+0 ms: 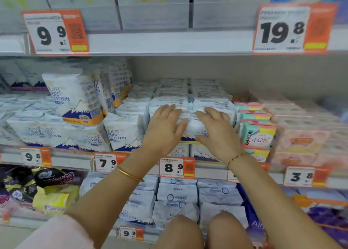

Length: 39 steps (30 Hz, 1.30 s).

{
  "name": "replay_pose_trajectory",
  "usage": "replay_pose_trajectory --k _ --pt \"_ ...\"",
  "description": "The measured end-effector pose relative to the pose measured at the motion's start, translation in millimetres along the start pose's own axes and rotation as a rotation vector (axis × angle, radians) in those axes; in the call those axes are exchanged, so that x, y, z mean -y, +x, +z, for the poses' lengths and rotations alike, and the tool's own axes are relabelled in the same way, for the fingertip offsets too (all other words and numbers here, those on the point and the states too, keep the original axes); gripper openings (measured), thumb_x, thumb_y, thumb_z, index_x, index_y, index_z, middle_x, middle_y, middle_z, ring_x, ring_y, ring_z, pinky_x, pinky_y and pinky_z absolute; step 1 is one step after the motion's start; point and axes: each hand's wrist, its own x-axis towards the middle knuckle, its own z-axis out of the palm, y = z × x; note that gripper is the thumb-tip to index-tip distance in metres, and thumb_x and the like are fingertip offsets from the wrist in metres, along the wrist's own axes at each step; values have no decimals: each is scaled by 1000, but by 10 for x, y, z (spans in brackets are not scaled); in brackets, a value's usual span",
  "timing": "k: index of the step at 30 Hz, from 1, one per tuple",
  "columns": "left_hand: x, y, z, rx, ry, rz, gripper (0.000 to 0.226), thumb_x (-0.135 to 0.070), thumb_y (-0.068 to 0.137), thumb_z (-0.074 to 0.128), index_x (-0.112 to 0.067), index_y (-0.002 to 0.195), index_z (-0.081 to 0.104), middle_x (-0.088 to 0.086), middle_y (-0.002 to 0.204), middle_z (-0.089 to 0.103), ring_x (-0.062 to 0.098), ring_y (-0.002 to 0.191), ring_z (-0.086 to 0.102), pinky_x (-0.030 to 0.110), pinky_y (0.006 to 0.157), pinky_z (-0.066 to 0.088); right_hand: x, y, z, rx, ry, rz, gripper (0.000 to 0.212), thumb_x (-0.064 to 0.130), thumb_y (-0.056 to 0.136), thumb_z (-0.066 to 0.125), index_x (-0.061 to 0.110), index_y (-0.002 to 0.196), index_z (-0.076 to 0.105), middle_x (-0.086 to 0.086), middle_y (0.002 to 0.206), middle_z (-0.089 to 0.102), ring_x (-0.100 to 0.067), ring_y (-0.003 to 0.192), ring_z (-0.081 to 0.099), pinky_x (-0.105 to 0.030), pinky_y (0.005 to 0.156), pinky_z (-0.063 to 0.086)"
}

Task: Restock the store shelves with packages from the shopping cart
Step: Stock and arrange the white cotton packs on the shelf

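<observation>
A white "Pure Cotton" package (192,125) with a blue mountain print lies on top of a stack of like packages at the middle shelf's (71,159) front. My left hand (163,128) rests on its left end, fingers laid over the top and thumb against the front. My right hand (216,130) lies on its right end with fingers stretched over the top. Both hands press the package against the stack. The shopping cart is out of view.
More white cotton packages (75,100) fill the shelf to the left, one standing upright. Pink and green Kotex packs (258,133) stand at the right. Price tags (177,167) line the shelf edges. A lower shelf holds more white packs (177,194). My knees (203,231) are below.
</observation>
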Motion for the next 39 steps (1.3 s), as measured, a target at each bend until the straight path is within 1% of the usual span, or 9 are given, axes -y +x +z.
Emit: replay_pose_trajectory --k 4,8,18,21,25,28,31,35,39 --pt "12 416 -83 16 12 -48 46 -33 101 28 -12 139 42 11 150 34 23 142 21 32 117 12 -16 200 -146 -102 4 47 61 51 94 38 17 145 31 -4 152 29 -26 140 19 -36 114 19" --pt "30 799 -21 283 130 -132 45 -29 101 22 -11 139 40 16 148 34 29 138 26 40 115 20 -44 590 2 102 -104 223 68 54 97 19 8 146 25 -16 154 20 -32 143 14 -45 118 12" --pt "105 1127 101 306 236 -105 44 -30 99 24 -11 137 36 15 144 35 29 135 29 45 111 24 -177 1021 -19 -9 -195 204 53 44 97 29 8 135 40 -15 143 35 -32 134 29 -47 109 24" --pt "116 1183 199 390 293 -144 44 -34 98 20 -15 134 36 12 143 35 28 133 30 47 110 21 -215 1218 40 116 -168 322 54 42 98 26 5 136 38 -17 143 35 -33 132 32 -44 108 23" --pt "158 1215 245 390 265 -163 42 -32 98 21 -13 132 38 13 141 37 28 131 33 45 107 23 -232 1293 126 131 -172 289 50 36 98 27 3 134 40 -18 140 39 -34 129 35 -43 107 26" --pt "173 1358 219 339 220 -184 43 -31 97 26 -6 130 39 20 139 39 32 129 35 45 108 28 -286 1417 68 102 -164 283 50 37 98 28 6 136 36 -17 145 33 -34 134 29 -47 109 26" --pt "217 1468 228 399 212 -246 53 -34 99 24 -10 146 23 13 156 16 28 144 12 46 118 9 -365 1636 64 146 -142 326 56 42 98 21 15 147 23 -8 157 14 -32 143 13 -48 115 15" --pt "275 1475 297 482 259 -227 52 -32 100 20 -11 148 21 9 158 9 27 146 5 49 118 5 -393 1737 229 219 -228 326 53 41 97 19 16 144 27 -11 154 20 -32 142 17 -51 114 15" --pt "253 1467 196 387 139 -269 50 -29 100 24 -9 145 27 13 155 19 29 143 16 47 117 12 -292 1654 118 155 -163 291 49 41 98 19 21 143 29 -6 154 24 -31 142 17 -52 113 15"
